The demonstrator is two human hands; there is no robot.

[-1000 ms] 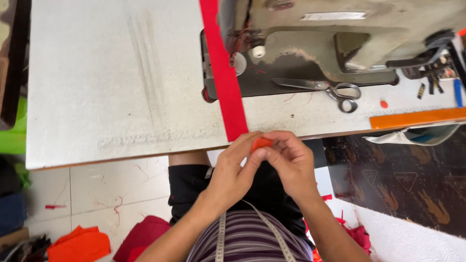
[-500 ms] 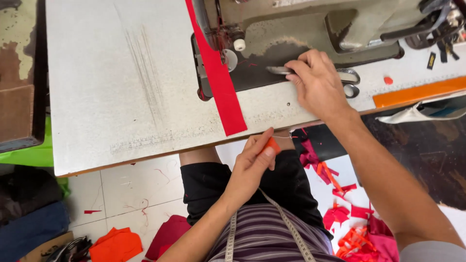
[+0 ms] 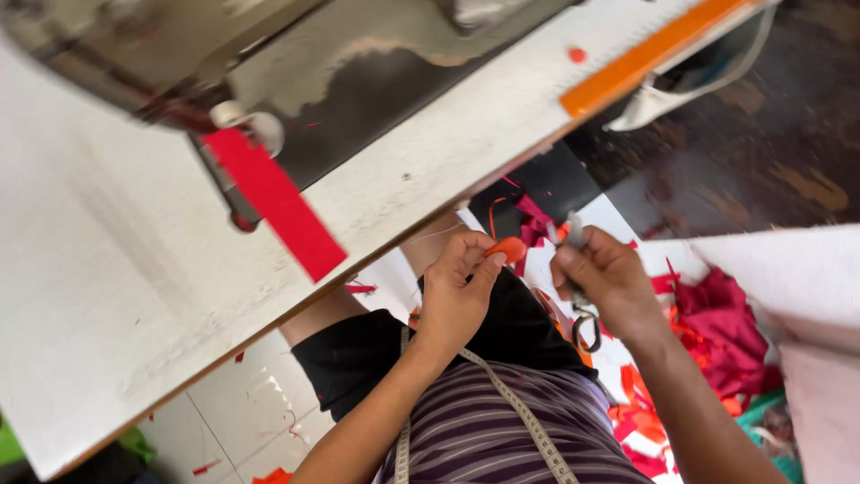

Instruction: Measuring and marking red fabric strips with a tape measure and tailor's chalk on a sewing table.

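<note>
While the white counter (image 3: 134,296) fills the upper left of the view, both hands are held below its near edge, over the lap. A small orange piece of fabric (image 3: 511,248) is pinched between the thumb and fingertips of the left hand (image 3: 457,296), just off the counter's edge and clear of it. A pair of scissors (image 3: 582,305) is grasped in the right hand (image 3: 609,287); the finger loops hang below the palm, and the blades, partly hidden and blurred, appear to point up toward the orange piece, near it but apart. A red fabric strip (image 3: 273,202) is laid from the sewing machine (image 3: 376,63) across the counter, its cut end stopping short of the near edge. An orange ruler (image 3: 654,54) is set along the counter's far right edge. Open room is left between the two hands and between the hands and the counter edge. A measuring tape (image 3: 520,421) is draped over the striped shirt. Red and orange scraps (image 3: 717,332) are heaped on the floor just right of the right hand.
</note>
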